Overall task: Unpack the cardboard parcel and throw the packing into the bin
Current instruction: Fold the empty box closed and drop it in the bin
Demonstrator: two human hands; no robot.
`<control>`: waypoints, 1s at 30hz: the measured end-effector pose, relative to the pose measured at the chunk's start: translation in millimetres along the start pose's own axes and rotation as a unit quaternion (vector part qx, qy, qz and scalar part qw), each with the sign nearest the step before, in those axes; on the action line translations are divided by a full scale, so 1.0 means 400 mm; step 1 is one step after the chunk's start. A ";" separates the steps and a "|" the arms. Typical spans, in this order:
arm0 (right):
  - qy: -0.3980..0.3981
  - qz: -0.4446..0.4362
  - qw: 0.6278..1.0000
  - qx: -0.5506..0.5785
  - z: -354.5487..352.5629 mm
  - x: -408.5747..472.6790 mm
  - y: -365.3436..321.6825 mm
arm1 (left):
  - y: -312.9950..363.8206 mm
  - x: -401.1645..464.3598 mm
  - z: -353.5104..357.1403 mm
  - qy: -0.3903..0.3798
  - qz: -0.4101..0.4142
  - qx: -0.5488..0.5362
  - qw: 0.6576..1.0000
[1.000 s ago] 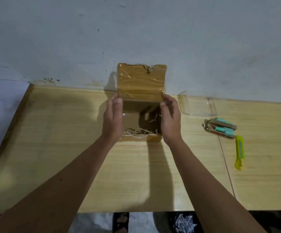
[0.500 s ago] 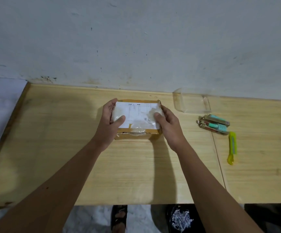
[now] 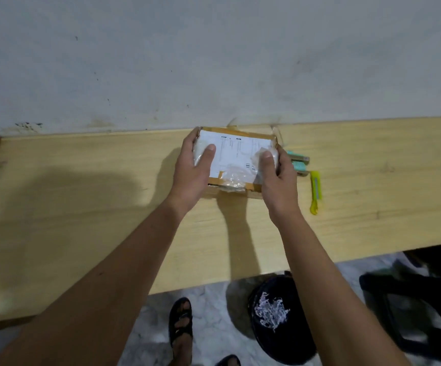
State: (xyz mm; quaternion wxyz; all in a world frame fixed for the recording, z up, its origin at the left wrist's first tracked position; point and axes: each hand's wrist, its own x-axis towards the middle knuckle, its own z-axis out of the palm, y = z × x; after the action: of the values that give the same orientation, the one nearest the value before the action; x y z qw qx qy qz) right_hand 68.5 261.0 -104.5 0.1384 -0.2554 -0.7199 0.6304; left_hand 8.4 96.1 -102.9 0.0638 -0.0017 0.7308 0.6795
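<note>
A small cardboard parcel (image 3: 236, 157) with its lid down and a white shipping label on top is near the back of the wooden table (image 3: 82, 207). My left hand (image 3: 193, 167) grips its left end, thumb on the label. My right hand (image 3: 276, 178) grips its right end, thumb on crinkled clear tape. A black bin (image 3: 280, 315) with white shredded packing inside stands on the floor below the table's front edge.
To the right of the parcel lie a teal and brown item (image 3: 299, 162) and a yellow utility knife (image 3: 315, 192). A black stool (image 3: 420, 305) stands on the floor at the right. My sandalled foot (image 3: 181, 320) is beside the bin.
The parcel's lid, upright one second ago, is closed with the label on top. Both hands shifted to grip the parcel's ends, and it sits further right, hiding the clear piece behind it.
</note>
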 end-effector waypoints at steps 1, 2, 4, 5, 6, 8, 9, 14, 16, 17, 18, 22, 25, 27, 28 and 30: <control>0.025 -0.004 1.000 -0.003 -0.053 -0.011 -0.009 | 0.017 -0.015 0.048 -0.015 0.004 -0.002 1.000; 0.051 -0.008 0.999 -0.003 -0.110 -0.023 -0.014 | 0.032 -0.031 0.098 -0.034 0.008 -0.003 0.999; 0.095 -0.005 0.995 -0.010 -0.228 -0.054 -0.016 | 0.056 -0.073 0.203 -0.074 0.013 -0.001 0.997; 0.122 0.004 0.992 -0.018 -0.291 -0.073 -0.015 | 0.064 -0.101 0.259 -0.098 0.016 0.001 0.995; 0.148 0.014 0.989 -0.027 -0.352 -0.094 -0.008 | 0.072 -0.132 0.314 -0.121 0.017 0.004 0.993; 0.198 0.040 0.979 -0.043 -0.465 -0.146 0.013 | 0.073 -0.205 0.416 -0.165 0.015 0.012 0.986; 0.221 0.053 0.972 -0.050 -0.514 -0.176 0.025 | 0.066 -0.244 0.462 -0.187 0.012 0.016 0.982; 0.305 0.109 0.944 -0.060 -0.712 -0.335 0.122 | -0.014 -0.453 0.627 -0.267 -0.011 0.069 0.961; 0.316 0.125 0.938 -0.063 -0.754 -0.395 0.180 | -0.067 -0.521 0.660 -0.284 -0.028 0.096 0.954; 0.320 0.135 0.936 -0.064 -0.769 -0.423 0.213 | -0.095 -0.549 0.670 -0.292 -0.035 0.109 0.949; 0.324 0.148 0.932 -0.065 -0.780 -0.449 0.255 | -0.127 -0.573 0.677 -0.300 -0.040 0.127 0.945; 0.321 0.204 0.925 -0.030 -0.789 -0.548 0.385 | -0.240 -0.651 0.673 -0.329 -0.069 0.176 0.925; 0.334 0.231 0.914 -0.022 -0.787 -0.596 0.435 | -0.314 -0.685 0.657 -0.351 -0.087 0.191 0.913; 0.337 0.243 0.909 -0.021 -0.789 -0.615 0.469 | -0.348 -0.699 0.649 -0.365 -0.099 0.198 0.904; 0.337 0.249 0.908 -0.025 -0.790 -0.622 0.486 | -0.360 -0.703 0.646 -0.370 -0.104 0.204 0.900; 0.330 0.262 0.906 -0.034 -0.789 -0.632 0.507 | -0.372 -0.707 0.642 -0.367 -0.109 0.222 0.896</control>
State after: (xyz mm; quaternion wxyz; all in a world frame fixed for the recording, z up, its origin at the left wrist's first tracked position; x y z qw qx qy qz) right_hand 482.4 403.0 -219.2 0.1890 -0.6328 -0.5614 0.4987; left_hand 325.7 316.2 -241.1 0.4004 0.1822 0.7827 0.4403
